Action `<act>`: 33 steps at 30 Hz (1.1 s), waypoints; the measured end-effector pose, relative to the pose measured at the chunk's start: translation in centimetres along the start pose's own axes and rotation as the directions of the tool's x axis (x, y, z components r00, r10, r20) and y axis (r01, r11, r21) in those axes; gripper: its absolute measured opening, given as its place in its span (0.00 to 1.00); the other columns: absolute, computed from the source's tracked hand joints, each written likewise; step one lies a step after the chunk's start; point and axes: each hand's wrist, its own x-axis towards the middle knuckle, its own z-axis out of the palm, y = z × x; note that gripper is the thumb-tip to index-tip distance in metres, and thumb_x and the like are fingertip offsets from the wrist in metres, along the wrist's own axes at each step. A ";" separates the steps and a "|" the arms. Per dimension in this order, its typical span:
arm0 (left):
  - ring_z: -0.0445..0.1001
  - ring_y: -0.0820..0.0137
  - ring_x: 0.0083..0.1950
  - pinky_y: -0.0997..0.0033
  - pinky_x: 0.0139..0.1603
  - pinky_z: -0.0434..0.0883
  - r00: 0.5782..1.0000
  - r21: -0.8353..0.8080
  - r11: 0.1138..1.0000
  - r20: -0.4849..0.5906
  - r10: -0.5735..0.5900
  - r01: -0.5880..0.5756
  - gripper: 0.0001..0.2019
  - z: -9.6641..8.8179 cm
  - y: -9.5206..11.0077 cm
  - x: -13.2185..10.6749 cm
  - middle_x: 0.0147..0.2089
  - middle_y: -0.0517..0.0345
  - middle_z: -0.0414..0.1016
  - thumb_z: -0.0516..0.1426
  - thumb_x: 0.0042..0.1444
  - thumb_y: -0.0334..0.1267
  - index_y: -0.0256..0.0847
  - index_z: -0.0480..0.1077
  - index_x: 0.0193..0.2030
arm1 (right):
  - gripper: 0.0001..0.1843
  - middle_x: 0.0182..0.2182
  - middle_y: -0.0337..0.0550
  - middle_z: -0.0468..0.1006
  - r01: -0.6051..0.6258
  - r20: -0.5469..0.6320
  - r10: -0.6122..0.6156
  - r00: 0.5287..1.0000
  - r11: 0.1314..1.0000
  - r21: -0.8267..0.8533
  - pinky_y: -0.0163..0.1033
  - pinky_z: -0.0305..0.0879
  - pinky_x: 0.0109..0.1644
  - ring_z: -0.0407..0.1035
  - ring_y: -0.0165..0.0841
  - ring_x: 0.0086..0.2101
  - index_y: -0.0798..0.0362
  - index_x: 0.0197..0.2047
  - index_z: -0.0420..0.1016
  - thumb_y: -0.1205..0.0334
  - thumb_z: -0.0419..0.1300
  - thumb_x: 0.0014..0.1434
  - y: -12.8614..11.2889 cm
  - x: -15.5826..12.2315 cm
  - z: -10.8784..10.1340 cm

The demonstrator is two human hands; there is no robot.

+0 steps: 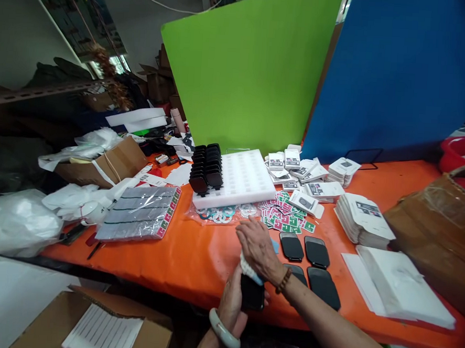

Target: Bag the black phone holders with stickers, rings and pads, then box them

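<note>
My left hand (231,294) is closed around a flat black device (252,295) with rounded corners, held at the table's front edge. My right hand (260,248), with a beaded bracelet on the wrist, presses a white and pale blue cloth (249,270) against the device's upper part. Its fingers partly hide the cloth. Just right of my hands, several similar black devices (323,287) lie flat on the orange table (207,256). More black pieces (206,167) stand in rows in a white foam tray (240,177).
Red and green cards (287,214) are scattered beside the tray, near white boxes (314,189). Stacked white boxes (366,219) and white sheets (402,289) lie to the right. At left are a plastic-wrapped grey pack (139,213) and an open carton (152,329) below.
</note>
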 end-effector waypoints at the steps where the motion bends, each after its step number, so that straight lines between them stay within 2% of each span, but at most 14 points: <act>1: 0.77 0.61 0.38 0.64 0.37 0.73 0.999 -0.003 0.999 -0.003 -0.047 0.047 0.21 0.1 0.0 -0.2 0.35 0.47 0.78 0.53 0.57 0.51 0.32 0.71 0.44 | 0.16 0.40 0.48 0.76 -0.038 0.016 0.038 0.999 0.999 -0.008 0.51 0.55 0.57 0.65 0.40 0.47 0.53 0.38 0.73 0.66 0.43 0.66 0.4 0.3 -0.2; 3: 0.78 0.62 0.35 0.66 0.35 0.73 0.997 -0.035 0.997 -0.043 -0.065 0.064 0.19 0.2 0.2 -0.4 0.33 0.48 0.78 0.53 0.58 0.49 0.33 0.72 0.40 | 0.16 0.39 0.49 0.75 -0.043 0.043 0.043 0.998 0.999 -0.007 0.49 0.59 0.53 0.66 0.39 0.43 0.53 0.39 0.72 0.64 0.44 0.67 0.3 0.0 -0.5; 6: 0.76 0.67 0.32 0.70 0.32 0.71 0.994 -0.096 0.995 -0.105 0.032 -0.042 0.13 0.1 0.4 -0.3 0.32 0.52 0.78 0.53 0.59 0.43 0.35 0.72 0.39 | 0.12 0.49 0.49 0.72 0.102 0.028 -0.102 0.994 0.995 -0.009 0.52 0.53 0.58 0.61 0.42 0.52 0.51 0.45 0.72 0.61 0.49 0.65 -0.8 -1.0 -0.4; 8: 0.73 0.69 0.27 0.71 0.28 0.68 0.997 -0.054 0.997 -0.058 0.048 -0.051 0.14 0.0 0.7 -0.5 0.29 0.53 0.77 0.54 0.58 0.44 0.35 0.72 0.38 | 0.12 0.49 0.50 0.72 0.127 0.036 -0.126 0.991 0.992 -0.023 0.49 0.54 0.57 0.62 0.42 0.51 0.51 0.44 0.72 0.61 0.48 0.65 -0.8 -0.8 -0.4; 10: 0.70 0.70 0.22 0.71 0.23 0.65 1.000 0.008 1.000 0.026 0.000 0.000 0.18 -0.1 1.0 -0.9 0.27 0.54 0.75 0.54 0.57 0.50 0.33 0.72 0.36 | 0.16 0.38 0.49 0.75 0.002 0.069 -0.001 0.998 1.000 -0.025 0.42 0.60 0.46 0.67 0.38 0.40 0.53 0.37 0.72 0.60 0.44 0.67 0.3 0.5 -0.5; 12: 0.70 0.71 0.22 0.72 0.22 0.64 0.996 -0.009 0.999 0.081 -0.047 0.047 0.20 -0.2 1.3 -1.3 0.28 0.54 0.74 0.54 0.56 0.52 0.33 0.71 0.34 | 0.19 0.26 0.44 0.72 -0.190 0.108 0.188 0.976 0.982 0.009 0.38 0.58 0.37 0.65 0.34 0.29 0.53 0.31 0.71 0.56 0.44 0.66 2.1 2.2 -1.1; 15: 0.70 0.72 0.23 0.73 0.24 0.63 0.990 -0.120 0.988 0.116 -0.086 0.100 0.19 -0.5 1.6 -1.7 0.31 0.53 0.74 0.51 0.59 0.50 0.33 0.70 0.33 | 0.19 0.22 0.40 0.69 -0.386 0.192 0.354 0.915 0.908 0.162 0.36 0.55 0.32 0.62 0.33 0.26 0.52 0.26 0.70 0.50 0.50 0.62 4.7 3.8 -2.4; 18: 0.70 0.71 0.24 0.72 0.25 0.62 0.989 -0.185 0.976 0.116 -0.094 0.114 0.19 -0.9 1.7 -1.4 0.32 0.52 0.74 0.48 0.61 0.48 0.33 0.69 0.34 | 0.20 0.22 0.41 0.71 -0.433 0.293 0.354 0.888 0.858 0.276 0.36 0.55 0.29 0.63 0.32 0.25 0.53 0.25 0.70 0.48 0.51 0.60 5.5 3.1 -3.6; 21: 0.70 0.71 0.23 0.72 0.24 0.62 0.985 -0.212 0.965 0.114 -0.131 0.152 0.19 -1.4 1.5 -0.8 0.31 0.52 0.74 0.47 0.63 0.48 0.33 0.69 0.38 | 0.19 0.20 0.38 0.69 -0.454 0.389 0.320 0.864 0.828 0.329 0.34 0.55 0.25 0.61 0.29 0.22 0.53 0.25 0.69 0.47 0.56 0.55 4.8 1.2 -3.8; 25: 0.70 0.70 0.23 0.73 0.24 0.62 0.984 -0.253 0.953 0.094 -0.148 0.168 0.17 -1.7 1.0 0.0 0.29 0.51 0.74 0.48 0.63 0.46 0.33 0.69 0.40 | 0.12 0.20 0.34 0.68 -0.523 0.463 0.289 0.838 0.668 0.530 0.32 0.57 0.24 0.61 0.27 0.21 0.54 0.30 0.68 0.53 0.60 0.52 2.6 -0.9 -3.1; 27: 0.70 0.70 0.24 0.73 0.24 0.64 0.983 -0.315 0.931 0.064 -0.173 0.184 0.15 -1.9 1.1 0.3 0.28 0.52 0.73 0.48 0.63 0.43 0.33 0.69 0.37 | 0.08 0.23 0.36 0.70 -0.433 0.376 0.246 0.893 0.696 0.573 0.33 0.60 0.27 0.64 0.29 0.23 0.54 0.31 0.69 0.58 0.59 0.53 1.2 -1.8 -2.8; 29: 0.71 0.72 0.25 0.73 0.27 0.67 0.983 -0.431 0.887 0.001 -0.182 0.164 0.15 -2.4 1.5 0.6 0.26 0.54 0.73 0.46 0.64 0.38 0.34 0.69 0.32 | 0.05 0.27 0.40 0.73 -0.202 0.242 0.092 0.966 0.853 0.482 0.34 0.62 0.32 0.67 0.31 0.28 0.53 0.32 0.71 0.62 0.56 0.57 -0.4 -2.9 -2.4; 30: 0.72 0.73 0.26 0.73 0.29 0.69 0.984 -0.484 0.865 -0.040 -0.171 0.131 0.16 -2.8 1.8 0.7 0.26 0.55 0.73 0.46 0.64 0.34 0.35 0.70 0.30 | 0.07 0.28 0.41 0.74 -0.071 0.200 -0.012 0.980 0.913 0.401 0.34 0.62 0.34 0.68 0.32 0.30 0.53 0.33 0.72 0.64 0.54 0.59 -1.1 -3.6 -2.2; 33: 0.76 0.71 0.33 0.72 0.38 0.73 0.980 -0.517 0.852 -0.111 -0.164 0.084 0.16 -4.0 2.8 0.9 0.30 0.52 0.76 0.47 0.63 0.31 0.34 0.71 0.27 | 0.07 0.33 0.45 0.75 0.206 0.223 -0.252 0.941 0.955 0.213 0.34 0.63 0.35 0.69 0.33 0.32 0.52 0.38 0.72 0.65 0.53 0.61 -2.9 -5.6 -1.4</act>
